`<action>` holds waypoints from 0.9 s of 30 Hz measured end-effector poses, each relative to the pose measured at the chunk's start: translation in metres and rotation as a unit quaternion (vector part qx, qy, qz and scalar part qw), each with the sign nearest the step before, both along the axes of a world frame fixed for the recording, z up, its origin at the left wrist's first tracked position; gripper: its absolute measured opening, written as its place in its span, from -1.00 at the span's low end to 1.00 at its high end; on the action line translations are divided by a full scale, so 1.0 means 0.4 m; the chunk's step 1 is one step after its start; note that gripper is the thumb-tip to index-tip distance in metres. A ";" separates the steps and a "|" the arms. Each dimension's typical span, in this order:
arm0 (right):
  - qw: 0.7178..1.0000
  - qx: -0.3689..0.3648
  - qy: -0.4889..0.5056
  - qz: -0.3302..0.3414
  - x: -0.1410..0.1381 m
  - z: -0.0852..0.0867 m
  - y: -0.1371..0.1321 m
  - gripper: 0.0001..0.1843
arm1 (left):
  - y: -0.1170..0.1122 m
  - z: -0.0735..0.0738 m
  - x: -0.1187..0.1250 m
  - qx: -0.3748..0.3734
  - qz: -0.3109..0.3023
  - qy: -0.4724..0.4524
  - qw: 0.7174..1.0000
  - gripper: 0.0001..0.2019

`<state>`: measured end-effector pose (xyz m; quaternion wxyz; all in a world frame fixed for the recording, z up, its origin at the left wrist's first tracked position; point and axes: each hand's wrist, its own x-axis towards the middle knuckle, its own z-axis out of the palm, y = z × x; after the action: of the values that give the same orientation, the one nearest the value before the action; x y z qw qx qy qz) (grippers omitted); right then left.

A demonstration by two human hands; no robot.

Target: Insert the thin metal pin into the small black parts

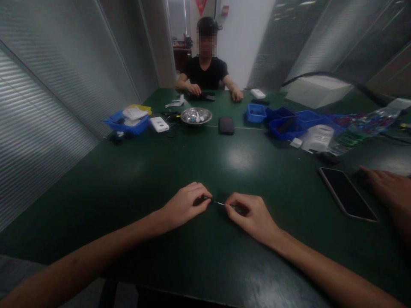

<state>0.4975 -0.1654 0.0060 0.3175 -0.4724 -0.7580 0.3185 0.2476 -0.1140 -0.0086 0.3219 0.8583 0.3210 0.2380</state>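
Observation:
Over the green table (135,252), my left hand (184,205) pinches a small dark piece (205,198) between thumb and fingers. A thin silvery rod (219,203) runs from that piece to the fingertips of my right hand (253,216), which close on its other end. Something dark shows inside the right hand's curl, partly hidden by the fingers. Whether it is a handle joined to the rod, I cannot tell. The two hands are a short gap apart, low above the tabletop.
A phone (348,194) lies to the right beside another person's hand (390,192). Ahead are a metal dish (196,122), a dark flat box (226,125), a white power bank (159,124), blue trays (256,113) and a bottle (359,130). A person (207,72) sits opposite.

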 end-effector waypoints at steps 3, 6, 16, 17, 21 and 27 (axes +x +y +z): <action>1.000 0.005 -0.008 0.009 0.001 0.000 0.001 -0.87 | -0.018 -0.001 0.000 0.013 0.008 -0.005 1.000 -0.77; 1.000 0.010 -0.018 0.015 0.004 -0.001 0.001 -0.87 | -0.020 0.011 -0.017 0.006 0.013 0.001 1.000 -0.70; 0.999 0.019 -0.029 0.021 0.009 0.002 0.006 -0.86 | -0.010 0.034 -0.021 0.048 -0.061 0.029 0.997 -0.79; 0.999 0.020 -0.029 0.020 0.009 0.002 0.006 -0.86 | -0.008 0.037 -0.023 0.053 -0.069 0.032 0.996 -0.76; 0.999 0.020 -0.027 0.026 0.014 -0.004 0.007 -0.87 | 0.004 0.050 -0.042 0.068 -0.104 0.041 0.991 -0.66; 0.999 0.026 -0.029 0.033 0.018 -0.010 0.010 -0.86 | 0.015 0.044 -0.050 0.071 -0.127 0.041 0.989 -0.76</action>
<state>0.5048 -0.1614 0.0022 0.2963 -0.4477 -0.7902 0.2955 0.2276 -0.1078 0.0090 0.2741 0.9218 0.2047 0.1822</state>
